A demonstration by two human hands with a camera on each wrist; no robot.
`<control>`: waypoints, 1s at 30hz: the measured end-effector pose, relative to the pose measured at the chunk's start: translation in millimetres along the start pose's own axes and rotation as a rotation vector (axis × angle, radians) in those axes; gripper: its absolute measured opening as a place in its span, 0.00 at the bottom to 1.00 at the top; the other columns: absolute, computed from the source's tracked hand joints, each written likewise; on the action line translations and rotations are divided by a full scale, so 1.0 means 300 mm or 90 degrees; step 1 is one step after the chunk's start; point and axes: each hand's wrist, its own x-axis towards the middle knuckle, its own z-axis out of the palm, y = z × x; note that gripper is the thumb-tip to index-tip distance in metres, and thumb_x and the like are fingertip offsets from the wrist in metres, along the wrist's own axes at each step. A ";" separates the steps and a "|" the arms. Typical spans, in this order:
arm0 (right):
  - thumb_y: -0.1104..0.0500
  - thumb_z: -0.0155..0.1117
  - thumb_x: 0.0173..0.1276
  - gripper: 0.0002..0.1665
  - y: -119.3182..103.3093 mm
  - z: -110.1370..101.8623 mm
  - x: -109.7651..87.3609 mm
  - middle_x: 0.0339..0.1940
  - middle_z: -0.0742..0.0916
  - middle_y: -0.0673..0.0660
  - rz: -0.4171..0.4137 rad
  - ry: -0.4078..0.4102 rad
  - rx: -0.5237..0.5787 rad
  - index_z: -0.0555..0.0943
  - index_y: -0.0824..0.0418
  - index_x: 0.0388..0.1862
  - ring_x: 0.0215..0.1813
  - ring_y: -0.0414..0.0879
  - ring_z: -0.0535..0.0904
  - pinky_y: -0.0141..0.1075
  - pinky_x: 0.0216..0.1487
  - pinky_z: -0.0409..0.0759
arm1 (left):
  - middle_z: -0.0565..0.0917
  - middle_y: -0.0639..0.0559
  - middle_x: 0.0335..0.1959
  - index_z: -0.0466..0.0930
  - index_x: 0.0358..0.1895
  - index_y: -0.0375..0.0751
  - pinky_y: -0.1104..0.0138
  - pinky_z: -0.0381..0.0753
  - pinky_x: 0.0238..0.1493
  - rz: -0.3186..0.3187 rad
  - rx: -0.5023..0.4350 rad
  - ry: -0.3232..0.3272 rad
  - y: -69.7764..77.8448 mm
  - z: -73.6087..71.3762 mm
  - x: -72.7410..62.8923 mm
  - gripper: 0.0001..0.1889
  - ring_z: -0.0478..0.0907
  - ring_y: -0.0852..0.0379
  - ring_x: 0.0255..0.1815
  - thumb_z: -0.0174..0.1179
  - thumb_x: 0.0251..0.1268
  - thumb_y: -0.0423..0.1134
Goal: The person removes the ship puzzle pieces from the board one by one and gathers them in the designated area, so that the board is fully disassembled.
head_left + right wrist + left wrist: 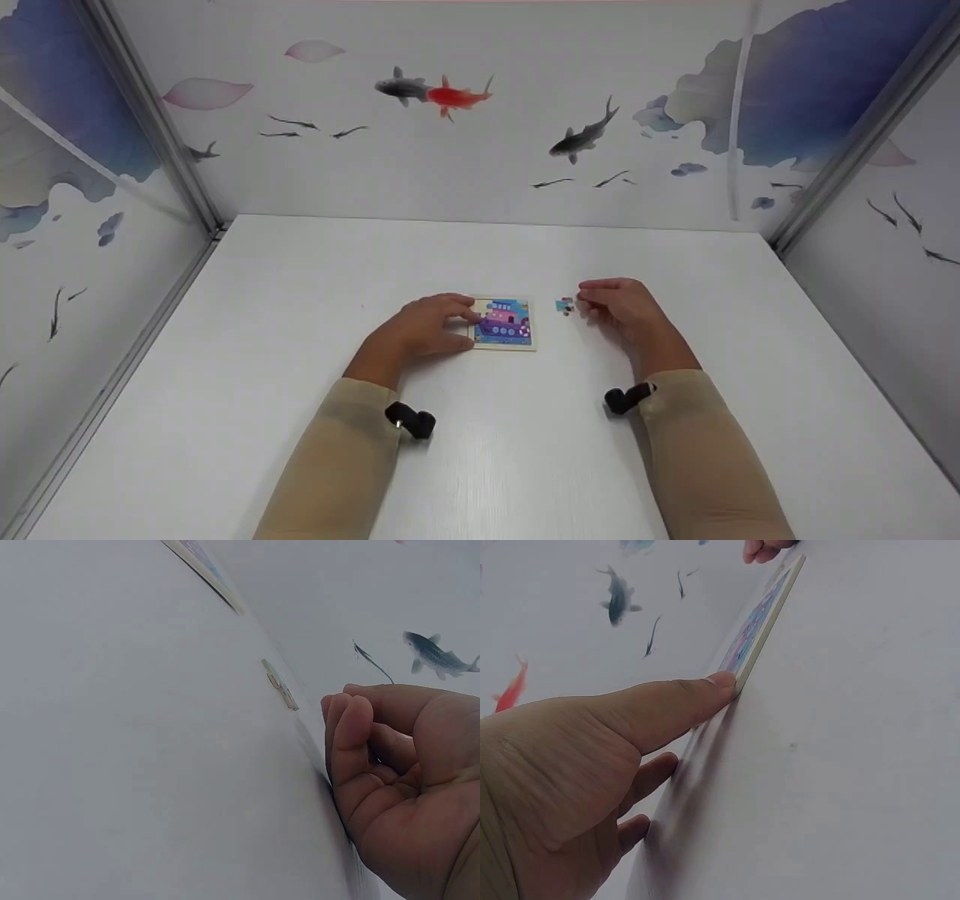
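Observation:
A small square jigsaw puzzle (504, 324) with a purple and pink boat picture lies in a pale wooden frame on the white table. My left hand (435, 324) rests at its left side. The thumb (705, 694) lies straight against the frame edge, and a fingertip reaches over the picture. To the right of the frame lie several small jigsaw pieces (564, 305), bunched together. Beside them is my right hand (619, 304), its fingers curled and the thumb and finger tips close together. A tiny dark blue glint shows inside that hand; what it is stays unclear.
The white table (480, 465) ends at a back wall (525, 165) printed with fish and petals. Side walls with metal posts (154, 112) stand left and right. Small black cameras (411, 420) are worn at both sleeve cuffs.

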 end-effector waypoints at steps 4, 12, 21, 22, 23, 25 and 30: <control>0.55 0.74 0.73 0.22 -0.010 0.014 -0.007 0.54 0.91 0.56 -0.002 -0.004 -0.010 0.86 0.58 0.64 0.44 0.42 0.86 0.28 0.45 0.86 | 0.69 0.66 0.83 0.84 0.68 0.66 0.43 0.53 0.88 -0.002 -0.007 -0.005 -0.001 -0.003 0.000 0.23 0.57 0.48 0.89 0.69 0.70 0.53; 0.52 0.71 0.77 0.21 -0.037 0.080 -0.032 0.61 0.88 0.58 -0.029 -0.024 -0.068 0.85 0.56 0.65 0.53 0.48 0.85 0.31 0.53 0.87 | 0.69 0.64 0.83 0.86 0.66 0.64 0.44 0.54 0.89 -0.006 -0.033 -0.014 -0.005 -0.010 -0.003 0.22 0.56 0.49 0.90 0.71 0.69 0.51; 0.53 0.70 0.77 0.22 -0.085 0.214 -0.084 0.64 0.87 0.59 -0.083 -0.084 -0.085 0.84 0.59 0.66 0.57 0.52 0.85 0.33 0.56 0.88 | 0.70 0.62 0.82 0.86 0.66 0.64 0.46 0.57 0.88 -0.004 -0.033 -0.013 -0.011 -0.012 -0.001 0.22 0.58 0.50 0.89 0.71 0.69 0.51; 0.53 0.70 0.77 0.23 -0.090 0.229 -0.089 0.64 0.87 0.59 -0.086 -0.093 -0.085 0.84 0.59 0.66 0.57 0.52 0.85 0.34 0.57 0.88 | 0.70 0.63 0.82 0.86 0.65 0.64 0.46 0.57 0.88 -0.007 -0.033 -0.014 -0.010 -0.013 -0.001 0.22 0.58 0.50 0.89 0.71 0.69 0.51; 0.53 0.70 0.77 0.23 -0.096 0.244 -0.092 0.64 0.87 0.60 -0.090 -0.101 -0.085 0.84 0.60 0.67 0.58 0.52 0.85 0.34 0.57 0.88 | 0.70 0.63 0.82 0.86 0.65 0.65 0.46 0.57 0.88 -0.010 -0.034 -0.014 -0.009 -0.013 0.000 0.22 0.58 0.50 0.89 0.71 0.69 0.51; 0.54 0.70 0.77 0.24 -0.106 0.273 -0.098 0.65 0.87 0.61 -0.097 -0.117 -0.084 0.84 0.61 0.67 0.58 0.52 0.86 0.35 0.59 0.88 | 0.70 0.64 0.82 0.86 0.65 0.65 0.46 0.58 0.88 -0.014 -0.033 -0.015 -0.007 -0.014 0.001 0.22 0.58 0.51 0.89 0.71 0.68 0.52; 0.53 0.72 0.76 0.23 -0.121 0.338 -0.098 0.62 0.88 0.58 -0.106 -0.129 -0.110 0.85 0.59 0.66 0.59 0.50 0.86 0.39 0.65 0.86 | 0.71 0.64 0.82 0.86 0.65 0.65 0.45 0.58 0.88 -0.021 -0.038 -0.017 -0.003 -0.015 0.002 0.22 0.59 0.51 0.88 0.72 0.68 0.53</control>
